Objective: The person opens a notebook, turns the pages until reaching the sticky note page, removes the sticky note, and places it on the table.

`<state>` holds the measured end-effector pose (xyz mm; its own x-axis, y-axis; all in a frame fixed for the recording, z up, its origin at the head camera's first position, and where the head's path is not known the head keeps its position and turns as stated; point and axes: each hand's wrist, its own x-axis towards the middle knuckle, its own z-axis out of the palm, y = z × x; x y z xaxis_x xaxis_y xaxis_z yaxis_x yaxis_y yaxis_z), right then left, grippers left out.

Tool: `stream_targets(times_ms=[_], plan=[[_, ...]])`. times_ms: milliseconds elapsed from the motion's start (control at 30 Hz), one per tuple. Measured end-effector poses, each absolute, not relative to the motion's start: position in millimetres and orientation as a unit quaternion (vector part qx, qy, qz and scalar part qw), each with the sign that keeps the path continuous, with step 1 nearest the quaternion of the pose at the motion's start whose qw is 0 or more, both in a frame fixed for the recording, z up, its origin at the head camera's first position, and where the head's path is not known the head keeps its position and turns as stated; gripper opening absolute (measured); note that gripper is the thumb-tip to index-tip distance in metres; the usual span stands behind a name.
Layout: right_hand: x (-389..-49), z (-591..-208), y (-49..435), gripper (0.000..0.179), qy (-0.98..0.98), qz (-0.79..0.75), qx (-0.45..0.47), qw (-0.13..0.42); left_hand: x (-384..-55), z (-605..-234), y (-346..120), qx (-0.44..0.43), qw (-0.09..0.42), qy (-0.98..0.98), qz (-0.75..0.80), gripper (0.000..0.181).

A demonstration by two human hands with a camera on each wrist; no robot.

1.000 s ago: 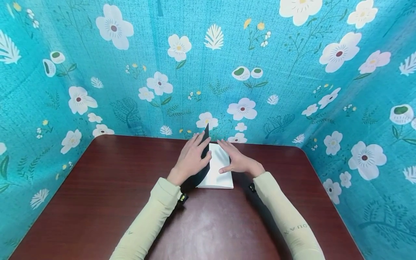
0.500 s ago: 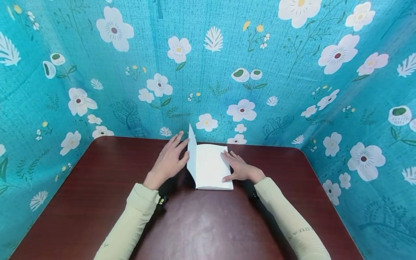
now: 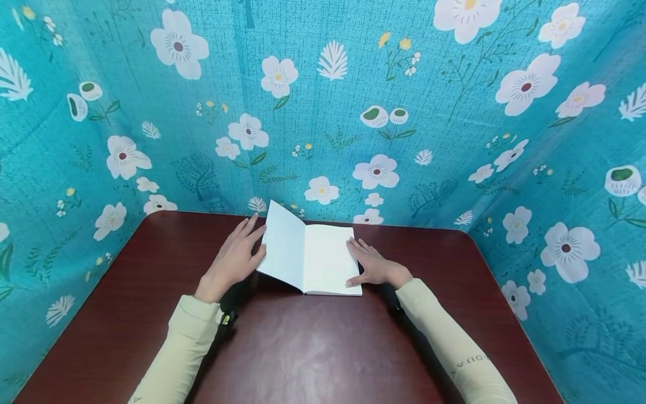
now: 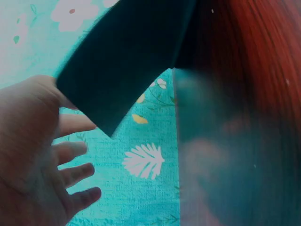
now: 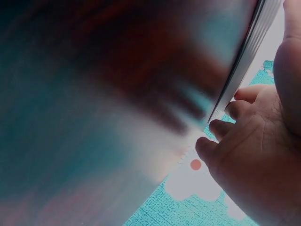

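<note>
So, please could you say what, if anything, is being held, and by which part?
Nothing is plainly gripped: the left hand touches the outer edge of the raised cover; the right hand rests on the right edge of the open book.

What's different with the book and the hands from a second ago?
The cover swung left from upright, showing its pale inside. The left hand moved left with it; the right hand lowered onto the right edge of the pages. The pages stayed put.

Can read A, U and O in the dark lettering [image 3: 471, 360] along the right sleeve [image 3: 454, 336]; cannot make out the whole word. Can see only a partial, unreadable mark [image 3: 135, 399] on the left sleeve [image 3: 174, 353].
</note>
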<state>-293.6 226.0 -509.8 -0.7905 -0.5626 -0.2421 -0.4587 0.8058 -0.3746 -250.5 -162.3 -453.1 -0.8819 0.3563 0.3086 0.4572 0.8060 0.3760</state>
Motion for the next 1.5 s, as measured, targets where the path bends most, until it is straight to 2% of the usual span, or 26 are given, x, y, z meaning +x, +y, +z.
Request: stream_targets(times_ms=[100,333,433,733,933,1100,1500], plan=[[-294,-508,225,0.123,0.935,-0.147,-0.27,0.179,-251,-458,-166,-0.206,0.096,-0.954,-0.194,0.048],[-291,-507,226,0.126,0.931,-0.159,-0.262,0.196,-255,-481,-168,-0.178,0.01,-0.975,-0.135,0.047],[-291,-508,227,0.128,0.93,-0.158,-0.263,0.203,-257,-490,-166,-0.178,-0.005,-0.976,-0.129,0.046],[-295,-508,229,0.129,0.929,-0.16,-0.262,0.208,-262,-506,-158,-0.195,-0.032,-0.966,-0.168,0.047],[-294,-505,230,0.137,0.927,-0.153,-0.26,0.223,-266,-512,-145,-0.195,-0.039,-0.962,-0.185,0.049],[-294,-503,231,0.142,0.927,-0.147,-0.264,0.223,-266,-515,-131,-0.198,-0.034,-0.959,-0.198,0.051],[-291,-501,227,0.145,0.927,-0.148,-0.259,0.228,-264,-512,-112,-0.226,-0.066,-0.954,-0.186,0.061]])
